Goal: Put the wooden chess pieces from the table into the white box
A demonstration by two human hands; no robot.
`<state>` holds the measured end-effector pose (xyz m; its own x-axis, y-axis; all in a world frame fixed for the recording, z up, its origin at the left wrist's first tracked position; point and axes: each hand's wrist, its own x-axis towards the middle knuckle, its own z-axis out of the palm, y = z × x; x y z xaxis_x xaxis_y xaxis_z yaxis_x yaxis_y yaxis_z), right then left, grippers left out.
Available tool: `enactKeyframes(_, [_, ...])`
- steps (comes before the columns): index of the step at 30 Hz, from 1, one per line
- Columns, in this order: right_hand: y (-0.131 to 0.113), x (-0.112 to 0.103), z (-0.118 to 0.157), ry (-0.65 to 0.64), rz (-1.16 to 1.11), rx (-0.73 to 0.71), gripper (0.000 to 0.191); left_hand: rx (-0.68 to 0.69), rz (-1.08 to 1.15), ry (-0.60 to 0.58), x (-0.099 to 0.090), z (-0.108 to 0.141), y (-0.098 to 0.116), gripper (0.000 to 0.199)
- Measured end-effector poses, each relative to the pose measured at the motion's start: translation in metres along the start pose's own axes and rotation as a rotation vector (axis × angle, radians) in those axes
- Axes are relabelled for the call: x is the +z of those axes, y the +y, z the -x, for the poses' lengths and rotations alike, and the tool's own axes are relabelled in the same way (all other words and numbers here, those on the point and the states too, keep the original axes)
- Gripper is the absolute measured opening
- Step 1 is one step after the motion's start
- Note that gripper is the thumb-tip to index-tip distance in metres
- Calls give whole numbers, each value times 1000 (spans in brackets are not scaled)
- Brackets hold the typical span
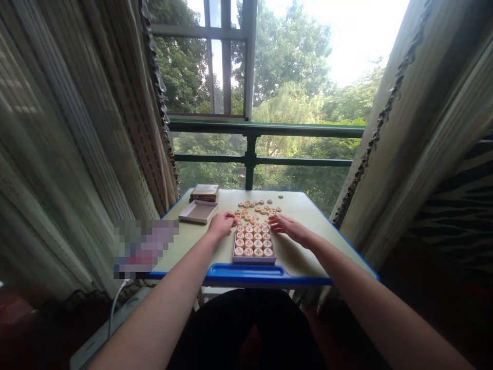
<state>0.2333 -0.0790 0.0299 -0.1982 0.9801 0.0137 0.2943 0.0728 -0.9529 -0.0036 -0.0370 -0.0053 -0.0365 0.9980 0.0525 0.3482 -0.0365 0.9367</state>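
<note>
A shallow box (254,260) sits near the table's front edge, filled with rows of round wooden Chinese chess pieces (248,244) bearing red and dark characters. Loose Chinese chess pieces (263,210) lie scattered behind it. My left hand (222,225) is at the box's far left corner, its fingers curled together beside some loose pieces; whatever they pinch is too small to make out. At the far right corner, my right hand (285,226) has its fingers stretched and slightly apart, with the tips close to the pieces there. Nothing shows in its grasp.
An empty box lid (198,211) lies at the left, in front of a stacked flat box (205,192). One lone piece (281,196) sits near the table's back edge. A blurred-out object (148,249) with a white cable is at the left edge. Curtains flank the railing (300,129).
</note>
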Motion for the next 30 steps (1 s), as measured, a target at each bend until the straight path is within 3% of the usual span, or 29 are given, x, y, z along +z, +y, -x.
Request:
enactKeyframes(4, [-9,-8,-35,-98,142,39,29,19,-70,-208,-4,-24,14,11])
enactKeyframes(7, [-14,-6,-51,-125,273,8,20,102,-209,-248,-5,-40,28,14])
enactKeyframes(9, [-13,-5,-54,-83,368,-89,19,157,-287,-363,-7,-46,35,15])
enactKeyframes(11, [-10,-4,-50,20,429,-280,19,242,-334,-453,-10,-48,38,18])
enactKeyframes(13, [-6,-4,-44,-5,495,-380,25,394,-361,-488,-14,-48,38,20])
enactKeyframes(15, [-4,-5,-40,-54,550,-420,32,443,-398,-554,-18,-46,37,27])
enactKeyframes(21, [-1,1,-44,-222,705,-495,38,391,-503,-520,-18,-41,39,38])
enactKeyframes(30, [0,2,-42,-195,703,-511,39,399,-488,-529,-12,-32,41,37])
